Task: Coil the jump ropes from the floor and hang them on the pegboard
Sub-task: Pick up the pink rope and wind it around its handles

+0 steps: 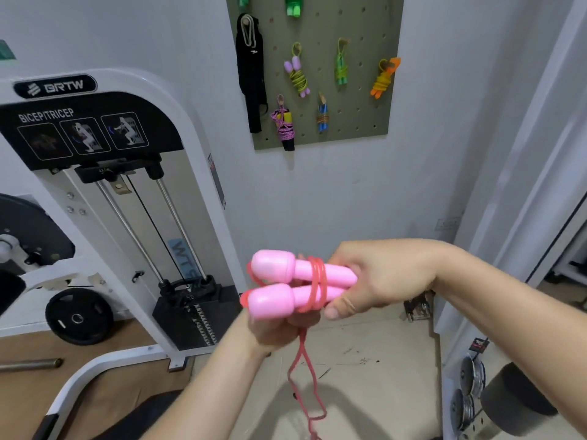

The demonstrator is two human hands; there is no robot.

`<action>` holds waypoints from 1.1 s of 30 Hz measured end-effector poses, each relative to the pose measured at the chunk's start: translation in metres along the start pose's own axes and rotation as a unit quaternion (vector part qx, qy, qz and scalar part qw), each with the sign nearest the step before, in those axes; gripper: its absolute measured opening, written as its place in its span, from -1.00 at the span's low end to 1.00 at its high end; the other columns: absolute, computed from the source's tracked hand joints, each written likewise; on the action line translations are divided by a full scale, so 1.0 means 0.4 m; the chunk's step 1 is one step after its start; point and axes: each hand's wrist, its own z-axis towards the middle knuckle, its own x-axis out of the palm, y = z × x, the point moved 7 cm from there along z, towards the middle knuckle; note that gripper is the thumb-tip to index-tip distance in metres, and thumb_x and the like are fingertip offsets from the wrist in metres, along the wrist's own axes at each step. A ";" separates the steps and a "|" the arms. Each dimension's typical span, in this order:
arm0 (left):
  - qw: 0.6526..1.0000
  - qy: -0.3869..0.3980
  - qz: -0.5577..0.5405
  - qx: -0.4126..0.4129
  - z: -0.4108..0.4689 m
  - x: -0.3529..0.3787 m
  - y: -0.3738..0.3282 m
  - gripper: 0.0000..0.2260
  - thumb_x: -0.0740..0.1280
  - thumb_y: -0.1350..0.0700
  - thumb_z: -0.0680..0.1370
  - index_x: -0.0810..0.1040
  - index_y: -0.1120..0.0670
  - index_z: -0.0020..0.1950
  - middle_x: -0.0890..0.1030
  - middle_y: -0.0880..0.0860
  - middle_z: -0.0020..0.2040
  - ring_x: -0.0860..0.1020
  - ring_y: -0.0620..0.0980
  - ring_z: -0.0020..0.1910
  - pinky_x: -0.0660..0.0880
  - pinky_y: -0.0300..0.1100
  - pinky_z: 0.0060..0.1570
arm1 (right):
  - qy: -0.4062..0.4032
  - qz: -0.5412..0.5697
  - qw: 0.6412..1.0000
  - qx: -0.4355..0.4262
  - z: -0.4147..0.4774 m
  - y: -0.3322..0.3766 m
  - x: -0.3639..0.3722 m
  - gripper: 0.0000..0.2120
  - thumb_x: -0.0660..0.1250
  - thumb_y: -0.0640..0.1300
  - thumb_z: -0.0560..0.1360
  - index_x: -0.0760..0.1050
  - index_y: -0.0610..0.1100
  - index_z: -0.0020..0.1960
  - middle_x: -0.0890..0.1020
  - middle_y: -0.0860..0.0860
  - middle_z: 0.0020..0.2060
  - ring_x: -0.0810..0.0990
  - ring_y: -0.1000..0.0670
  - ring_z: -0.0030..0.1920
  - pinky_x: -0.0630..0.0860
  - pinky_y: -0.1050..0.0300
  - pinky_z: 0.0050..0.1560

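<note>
The white weight machine (pixel 193 147) at the left carries a black badge reading "BRTW" and, below it, a black panel headed "BICEP/TRICEP" over three small exercise diagrams. A blue sticker lower down may read "WTS", though it is too blurred to be sure. Its black weight stack (pixel 197 315) stands at the foot, and a round black weight plate (pixel 79 315) leans beside it.

On the wall hangs an olive pegboard (pixel 359 100) dotted with holes. It holds several coiled ropes: one with lilac handles and yellow-green cord (pixel 298 76), a green one (pixel 341 66), an orange one (pixel 384 77), a blue one (pixel 323 114) and a magenta one (pixel 284 125), plus a black strap (pixel 251 77).

The pink jump rope (pixel 301 281) is held in mid-air in front of the wall, below the pegboard. Its two smooth, glossy plastic handles (pixel 276 265) lie side by side, bulbous ends to the left, bound by a few turns of thin red cord (pixel 316 284). The right hand (pixel 381 277) has its fingers and thumb curled round the narrow ends. The left hand (pixel 276 328) has its fingers closed under the handles, where the cord drops in loose loops toward the pale floor (pixel 365 360).
</note>
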 end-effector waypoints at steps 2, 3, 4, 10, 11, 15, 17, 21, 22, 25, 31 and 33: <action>0.988 -0.109 -0.107 -0.016 -0.005 -0.004 0.020 -0.68 0.07 0.25 0.61 0.54 0.17 -0.23 0.44 0.01 -0.48 0.37 -0.18 -0.60 0.28 -0.40 -0.57 | -0.035 0.107 0.993 0.038 0.005 -0.042 -0.009 -0.67 0.40 -0.24 0.51 0.38 -0.07 -0.37 0.32 0.07 -0.57 0.19 0.07 -0.57 0.11 0.28 -0.55; 0.978 -0.170 -0.121 -0.016 -0.005 -0.022 0.032 -0.73 0.06 0.30 0.62 0.49 0.20 -0.18 0.37 0.03 -0.50 0.26 -0.17 -0.64 0.18 -0.38 -0.63 | -0.058 0.151 0.985 0.059 0.012 -0.064 -0.013 -0.69 0.38 -0.25 0.52 0.40 -0.08 -0.35 0.31 0.05 -0.57 0.16 0.07 -0.57 0.06 0.29 -0.56; 0.971 -0.218 -0.099 -0.013 -0.006 -0.033 0.043 -0.79 0.10 0.27 0.64 0.48 0.20 -0.12 0.36 0.05 -0.48 0.21 -0.16 -0.64 0.14 -0.36 -0.65 | -0.081 0.190 0.975 0.079 0.019 -0.086 -0.016 -0.71 0.35 -0.25 0.52 0.40 -0.08 -0.34 0.31 0.03 -0.56 0.13 0.07 -0.57 0.01 0.29 -0.55; 0.946 -0.280 0.161 0.016 -0.011 -0.041 0.051 -0.79 0.23 0.11 0.63 0.55 -0.16 0.16 0.42 0.00 -0.43 0.29 -0.05 -0.53 0.27 -0.25 -0.50 | -0.187 0.277 0.931 0.148 0.064 -0.160 -0.045 -0.78 0.24 -0.26 0.48 0.40 -0.07 -0.32 0.28 0.02 -0.54 0.10 0.08 -0.57 -0.02 0.32 -0.55; 0.927 -0.283 0.245 0.022 -0.013 -0.048 0.046 -0.77 0.26 0.10 0.61 0.52 -0.22 0.17 0.43 -0.02 -0.42 0.34 -0.05 -0.48 0.33 -0.20 -0.43 | -0.193 0.259 0.933 0.159 0.067 -0.168 -0.046 -0.80 0.25 -0.26 0.47 0.38 -0.07 -0.31 0.30 0.01 -0.54 0.12 0.08 -0.57 -0.01 0.32 -0.55; 0.763 -0.220 0.608 0.007 -0.020 -0.036 0.019 -0.73 0.13 0.00 0.64 0.38 -0.12 0.33 0.61 0.04 -0.22 0.55 0.12 -0.21 0.46 -0.04 -0.22 | -0.214 0.138 0.946 0.203 0.082 -0.187 -0.048 -0.85 0.33 -0.23 0.39 0.39 -0.11 -0.30 0.37 0.00 -0.52 0.22 0.04 -0.56 0.11 0.28 -0.53; 0.696 -0.187 0.693 -0.007 -0.020 -0.023 0.006 -0.75 0.07 0.01 0.66 0.36 -0.05 0.32 0.62 0.07 -0.12 0.57 0.17 -0.14 0.43 -0.05 -0.22 | -0.218 0.019 0.949 0.226 0.091 -0.183 -0.050 -0.88 0.38 -0.18 0.37 0.44 -0.14 -0.26 0.42 -0.03 -0.47 0.30 0.00 -0.53 0.18 0.25 -0.52; 0.713 -0.185 0.676 -0.018 -0.030 -0.038 -0.033 -0.75 0.08 -0.10 0.65 0.44 0.00 -0.06 0.65 0.02 -0.18 0.59 0.11 -0.14 0.42 -0.07 -0.22 | -0.234 -0.200 0.922 0.234 0.113 -0.144 -0.051 -0.91 0.34 -0.14 0.41 0.42 -0.09 -0.20 0.46 -0.01 -0.37 0.48 -0.10 -0.31 0.31 0.17 -0.43; 0.759 -0.191 0.622 -0.036 -0.032 -0.053 -0.031 -0.69 0.09 -0.12 0.64 0.44 0.03 -0.15 0.65 0.01 -0.27 0.60 0.04 -0.23 0.45 -0.08 -0.22 | -0.247 -0.236 0.912 0.227 0.117 -0.130 -0.052 -0.95 0.30 -0.16 0.42 0.42 -0.09 -0.17 0.47 -0.03 -0.33 0.48 -0.13 -0.27 0.33 0.15 -0.38; 0.941 -0.228 0.214 -0.126 -0.038 -0.081 0.021 -0.64 0.15 -0.08 0.64 0.45 0.11 -0.23 0.58 0.03 -0.49 0.45 -0.08 -0.56 0.36 -0.22 -0.45 | -0.289 -0.311 0.883 0.200 0.123 -0.097 -0.048 -0.86 0.26 -0.18 0.45 0.47 -0.10 0.01 0.52 -0.08 -0.21 0.48 -0.17 -0.21 0.35 0.11 -0.27; 0.965 -0.215 -0.025 -0.149 -0.051 -0.045 0.042 -0.81 0.20 0.14 0.63 0.47 0.14 -0.16 0.52 0.06 -0.48 0.38 -0.08 -0.59 0.28 -0.29 -0.57 | -0.285 -0.410 0.850 0.166 0.150 -0.095 -0.015 -0.81 0.24 -0.06 0.55 0.39 -0.15 0.09 0.61 -0.10 -0.02 0.62 -0.20 -0.03 0.31 0.08 -0.27; 0.919 -0.172 0.325 -0.141 -0.070 -0.062 0.019 -0.84 0.22 0.08 0.60 0.51 0.05 -0.15 0.56 0.01 -0.40 0.47 -0.01 -0.46 0.42 -0.19 -0.39 | -0.239 -0.421 0.857 0.174 0.153 -0.124 0.004 -0.82 0.22 -0.01 0.56 0.40 -0.12 0.05 0.60 -0.09 -0.01 0.61 -0.19 -0.03 0.33 0.07 -0.26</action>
